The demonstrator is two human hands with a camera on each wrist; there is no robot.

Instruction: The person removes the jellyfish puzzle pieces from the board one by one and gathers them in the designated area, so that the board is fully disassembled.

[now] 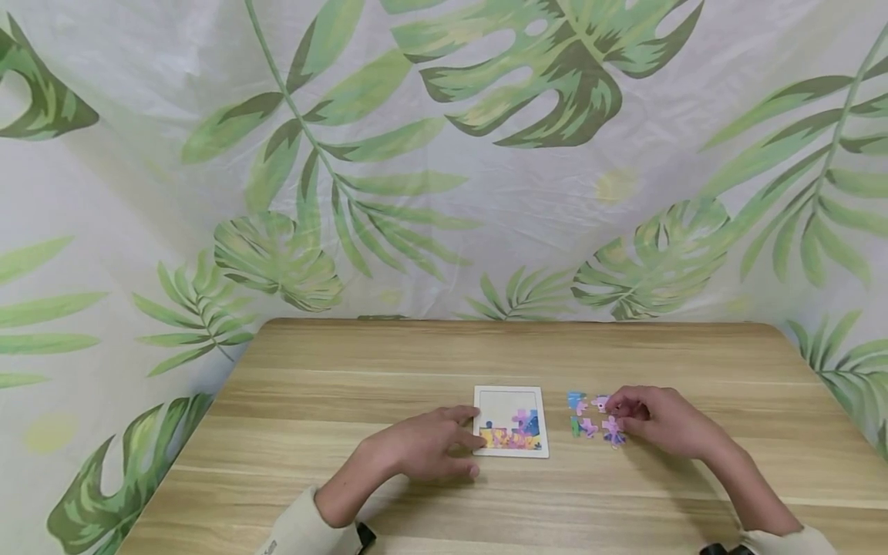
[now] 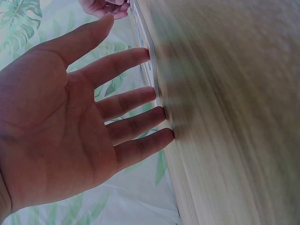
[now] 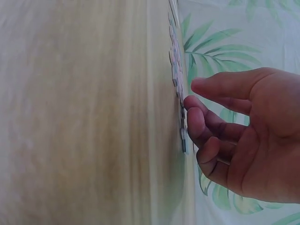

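A small square jigsaw tray [image 1: 495, 406] with a white border lies mid-table in the head view. Joined colourful pieces [image 1: 509, 439] fill its bottom and part of its right side. My left hand [image 1: 432, 445] rests at the tray's left border, fingers spread; in the left wrist view its fingertips [image 2: 144, 55] reach the tray's edge. To the right lie several loose jigsaw pieces [image 1: 588, 428], pink, blue, green and purple. Over their right end is my right hand [image 1: 659, 422], fingers loosely bent and thumb apart from the index finger. Its fingertips [image 3: 197, 119] are right at the pieces, with nothing visible between them.
The wood-grain table [image 1: 375, 362] has rounded far corners. Behind it hangs a pale cloth [image 1: 527, 216] printed with green leaves. Light sleeves [image 1: 305, 528] cover both forearms, and a dark band [image 1: 365, 536] shows at the left cuff.
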